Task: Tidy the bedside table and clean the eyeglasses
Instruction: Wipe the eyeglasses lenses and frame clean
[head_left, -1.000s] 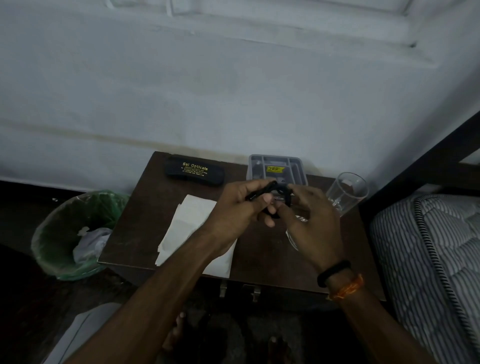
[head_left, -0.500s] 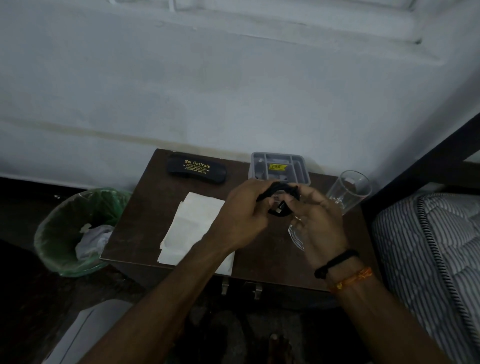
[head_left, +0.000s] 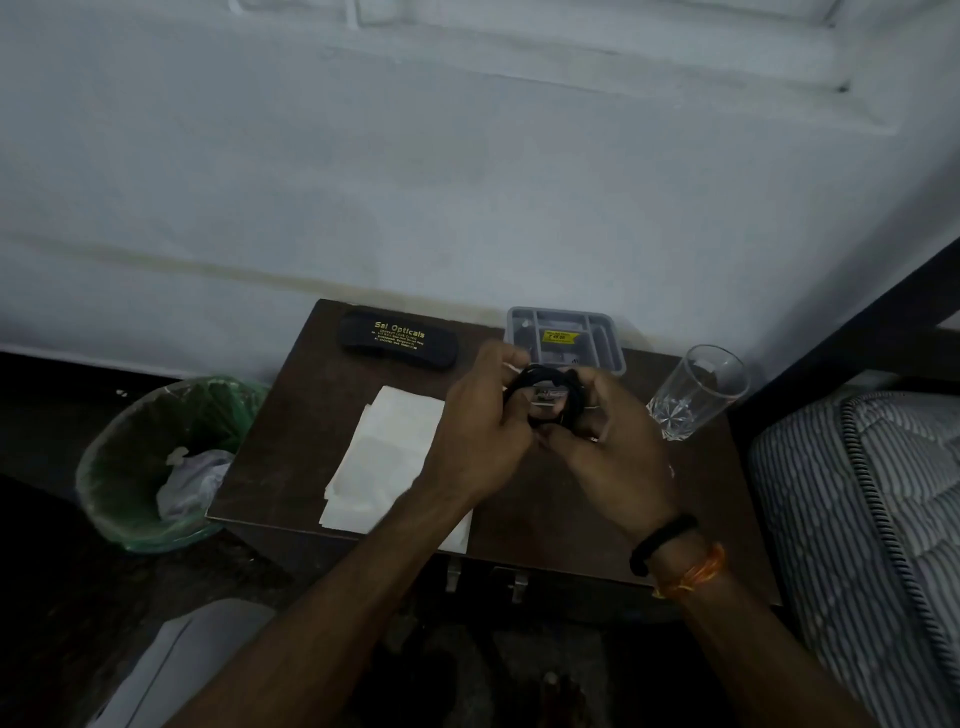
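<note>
Green liner fills a bin (head_left: 156, 462) on the floor at the far left, with crumpled waste already inside, just beside a dark wooden table (head_left: 519, 514). On the table's left half lies a white cloth (head_left: 384, 452), flat and partly folded, and behind it a black case (head_left: 399, 340) with gold lettering, closed. Above the middle of the table, the left hand (head_left: 480, 434) and right hand (head_left: 610, 452) meet, fingers of both curled around a small black bundle (head_left: 545, 397) that looks like a coiled cable; what it is exactly is hard to tell in the dim light. Behind the hands sits a grey tray (head_left: 605, 338) with compartments and a yellow label. To the right a clear glass (head_left: 696, 392) stands near the table's edge, and a striped mattress (head_left: 857, 519) lies beyond it. No eyeglasses are visible; they may be in the case. Judging from this, tidying is under way: the bundle is not yet put away, and the glasses look uncleaned, with the cloth lying unused.
</note>
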